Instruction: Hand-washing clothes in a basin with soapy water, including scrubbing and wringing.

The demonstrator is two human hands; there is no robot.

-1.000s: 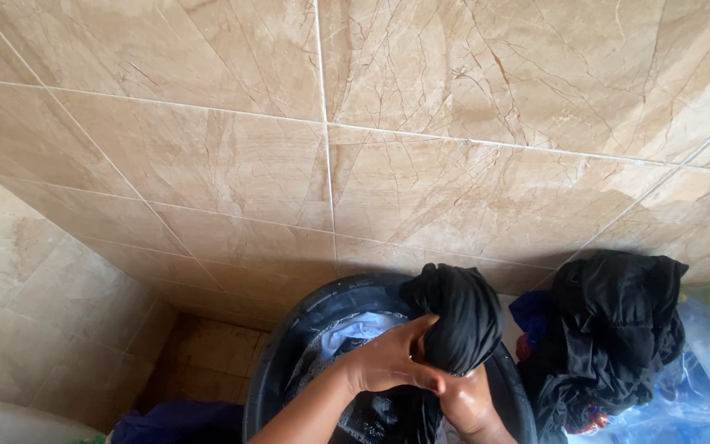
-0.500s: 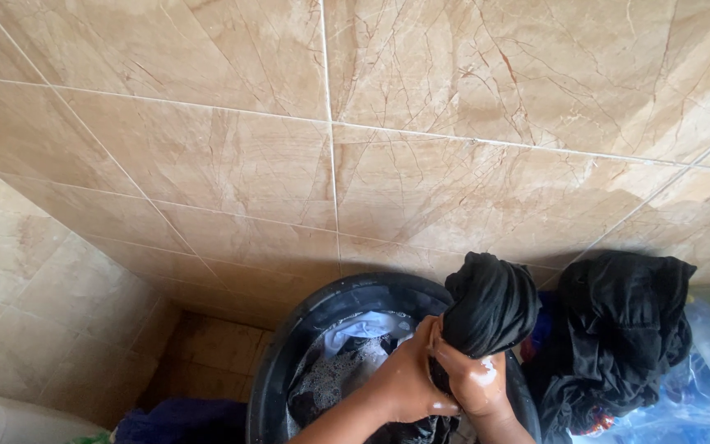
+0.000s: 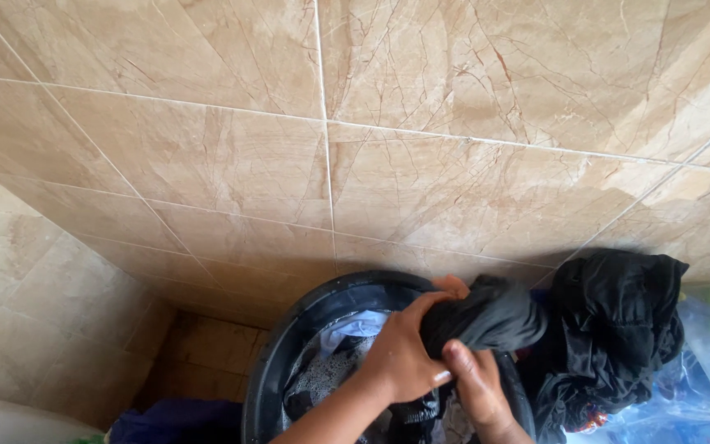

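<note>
We see the left hand (image 3: 400,358) and right hand (image 3: 474,382) both clenched around a twisted black cloth (image 3: 486,316) above the right rim of a black wash basin (image 3: 289,345). Its long axis slants from the basin up and right toward a black clothes heap (image 3: 614,329).

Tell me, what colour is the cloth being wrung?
Black; the twisted cloth shows in the head view.

Black cloth (image 3: 486,316); black basin (image 3: 289,345); beige marbled tiles (image 3: 207,164).
</note>
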